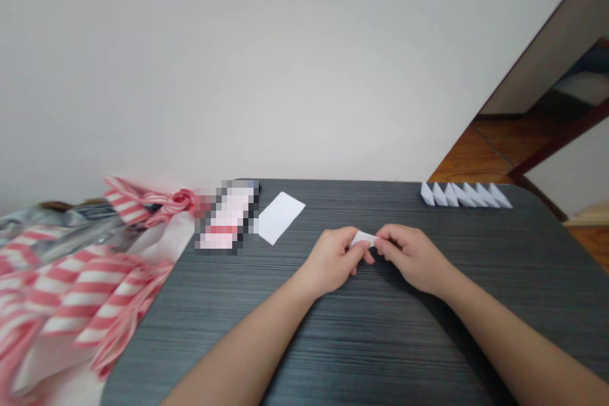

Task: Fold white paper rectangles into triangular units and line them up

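Two hands (330, 260) — one paper slip (280, 217), roughly seven folded paper triangles (464, 195).

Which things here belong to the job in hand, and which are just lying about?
Job:
- small folded white paper, pinched by left hand and right hand
- flat white paper rectangle
- row of folded paper triangles

Lying about:
- red-and-white striped bag
- blurred pink-and-white item

Right hand (413, 259): bare, fingers curled and pinched inward, thumb tucked toward the left. Left hand (330, 260): bare, just beside the right hand, likewise pinched toward it. Left forearm (238, 349) and right forearm (518, 342): angled inward toward the right hand, wrists slightly bent.
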A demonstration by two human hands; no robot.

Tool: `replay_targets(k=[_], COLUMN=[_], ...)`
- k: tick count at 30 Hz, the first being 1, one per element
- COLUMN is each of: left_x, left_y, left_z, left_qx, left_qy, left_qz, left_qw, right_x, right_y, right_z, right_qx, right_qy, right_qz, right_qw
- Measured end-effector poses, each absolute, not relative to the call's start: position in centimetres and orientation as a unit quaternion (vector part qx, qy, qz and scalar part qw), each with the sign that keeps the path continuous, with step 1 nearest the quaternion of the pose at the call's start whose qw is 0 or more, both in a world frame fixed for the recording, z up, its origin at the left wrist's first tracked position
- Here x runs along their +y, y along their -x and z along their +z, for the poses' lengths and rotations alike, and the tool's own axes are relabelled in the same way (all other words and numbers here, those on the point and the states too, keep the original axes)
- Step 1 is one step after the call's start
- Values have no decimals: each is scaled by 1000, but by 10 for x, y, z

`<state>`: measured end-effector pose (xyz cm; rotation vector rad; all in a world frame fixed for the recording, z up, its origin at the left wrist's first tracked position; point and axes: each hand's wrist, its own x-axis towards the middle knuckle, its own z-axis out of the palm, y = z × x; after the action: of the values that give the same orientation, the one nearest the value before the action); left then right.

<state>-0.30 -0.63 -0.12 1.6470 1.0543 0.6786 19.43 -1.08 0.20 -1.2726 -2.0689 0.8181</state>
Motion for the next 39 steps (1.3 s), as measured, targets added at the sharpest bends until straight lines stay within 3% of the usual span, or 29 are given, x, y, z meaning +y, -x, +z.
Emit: replay_targets(k=[39], left_x=[-4], left_y=[5], left_z=[-9], left_qx=[449], left_qy=[-687], left_qz=[265], left_qw=[506], right_x=[-9], right_y=[-204], right_z=[-2], right_qx=[-691], right_qy=[512], right_qz=[411], right_qw=[302])
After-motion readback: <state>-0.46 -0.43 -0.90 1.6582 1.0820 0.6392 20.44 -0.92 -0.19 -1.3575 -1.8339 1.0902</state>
